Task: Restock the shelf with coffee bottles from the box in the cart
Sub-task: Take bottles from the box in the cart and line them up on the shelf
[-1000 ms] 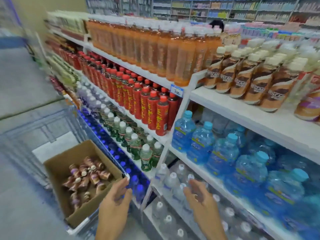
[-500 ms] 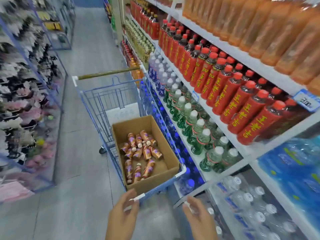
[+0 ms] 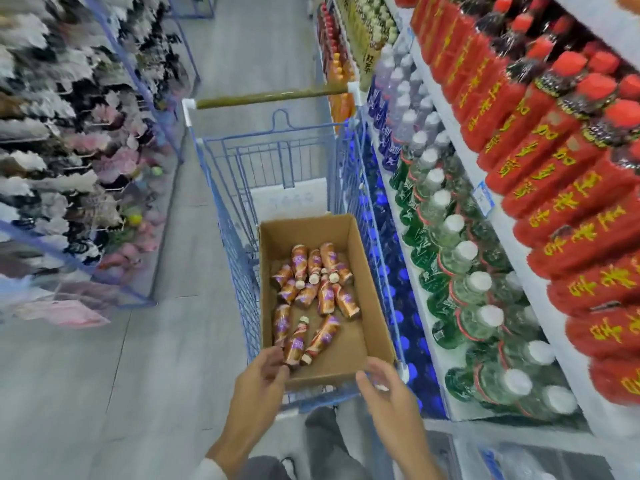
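I have turned from the shelf (image 3: 502, 230) to the box (image 3: 360, 265) in the cart (image 3: 263, 161). My left hand (image 3: 263, 379) and right hand (image 3: 384, 386) reach over it, fingers apart, empty, ready for coffee bottles (image 3: 313, 285)

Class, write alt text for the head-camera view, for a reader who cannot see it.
Two empty hands, the left hand and right hand, reach toward the near edge of a cardboard box of lying coffee bottles in a blue wire cart. Shelves of red bottles and green bottles run along the right.
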### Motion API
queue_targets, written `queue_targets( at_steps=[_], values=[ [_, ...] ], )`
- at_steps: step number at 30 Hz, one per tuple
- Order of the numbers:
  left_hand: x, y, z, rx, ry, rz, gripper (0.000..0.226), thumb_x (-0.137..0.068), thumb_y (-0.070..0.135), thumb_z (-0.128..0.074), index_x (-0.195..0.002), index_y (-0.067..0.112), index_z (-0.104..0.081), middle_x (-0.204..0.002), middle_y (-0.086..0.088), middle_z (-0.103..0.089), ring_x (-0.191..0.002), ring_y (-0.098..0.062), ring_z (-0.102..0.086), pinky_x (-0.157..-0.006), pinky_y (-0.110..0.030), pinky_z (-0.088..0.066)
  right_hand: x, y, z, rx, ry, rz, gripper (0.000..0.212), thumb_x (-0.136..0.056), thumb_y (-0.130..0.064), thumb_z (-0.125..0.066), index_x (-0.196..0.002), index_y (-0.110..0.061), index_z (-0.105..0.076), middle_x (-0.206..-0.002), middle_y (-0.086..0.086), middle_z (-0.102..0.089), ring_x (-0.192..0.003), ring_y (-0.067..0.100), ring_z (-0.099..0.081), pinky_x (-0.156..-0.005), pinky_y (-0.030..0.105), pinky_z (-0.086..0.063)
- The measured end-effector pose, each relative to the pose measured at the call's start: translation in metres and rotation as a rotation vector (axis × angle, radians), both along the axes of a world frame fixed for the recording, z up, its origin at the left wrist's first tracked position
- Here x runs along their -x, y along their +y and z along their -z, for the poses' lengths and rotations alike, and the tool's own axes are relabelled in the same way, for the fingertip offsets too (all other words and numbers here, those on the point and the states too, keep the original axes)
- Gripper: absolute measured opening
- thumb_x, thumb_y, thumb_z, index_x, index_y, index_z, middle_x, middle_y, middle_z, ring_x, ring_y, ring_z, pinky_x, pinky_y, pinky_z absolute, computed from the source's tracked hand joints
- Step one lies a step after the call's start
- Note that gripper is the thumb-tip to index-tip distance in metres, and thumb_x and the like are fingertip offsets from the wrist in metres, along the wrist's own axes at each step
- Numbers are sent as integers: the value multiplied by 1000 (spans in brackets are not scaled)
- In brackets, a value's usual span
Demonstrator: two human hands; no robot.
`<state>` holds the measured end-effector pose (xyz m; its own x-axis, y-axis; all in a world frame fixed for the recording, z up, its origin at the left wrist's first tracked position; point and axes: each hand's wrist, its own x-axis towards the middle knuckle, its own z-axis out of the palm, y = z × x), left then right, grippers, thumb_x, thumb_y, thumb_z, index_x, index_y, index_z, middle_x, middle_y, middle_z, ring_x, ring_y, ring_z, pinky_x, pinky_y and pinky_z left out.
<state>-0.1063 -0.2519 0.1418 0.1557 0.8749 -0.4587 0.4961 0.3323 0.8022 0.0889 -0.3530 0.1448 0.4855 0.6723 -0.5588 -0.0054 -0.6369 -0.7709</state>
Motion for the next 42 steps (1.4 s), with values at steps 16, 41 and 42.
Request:
queue_targets(
  at_steps=[16,41,42],
  values=[
    [-148,121,193,1059,-364,-600,34,-100,28,-54,-126,6,-57,-118,-17,-63,-115,-32,-63,-91,-40,-53,-63,84,36,154,66,-28,22,-95,-31,-67,-115,-40,-63,-118,-23,-66,-109,-13,-58,-98,18,-44],
    [-133,88,194,1029,-497,-793,46,-92,33,-69,-130,11,-56,-111,-14,-72,-104,-28,-69,-83,-40,-57,-51,135,85,202,122,-43,23,-95,-29,-67,-117,-34,-65,-117,-21,-68,-112,-5,-61,-99,21,-45],
    [-121,86,185,998,-448,-729,46,-91,37,-70,-129,15,-57,-111,-11,-73,-103,-26,-70,-79,-38,-57,-50,138,89,206,115,-39,22,-95,-29,-67,-117,-33,-65,-116,-20,-69,-111,-4,-62,-98,21,-45]
  ],
)
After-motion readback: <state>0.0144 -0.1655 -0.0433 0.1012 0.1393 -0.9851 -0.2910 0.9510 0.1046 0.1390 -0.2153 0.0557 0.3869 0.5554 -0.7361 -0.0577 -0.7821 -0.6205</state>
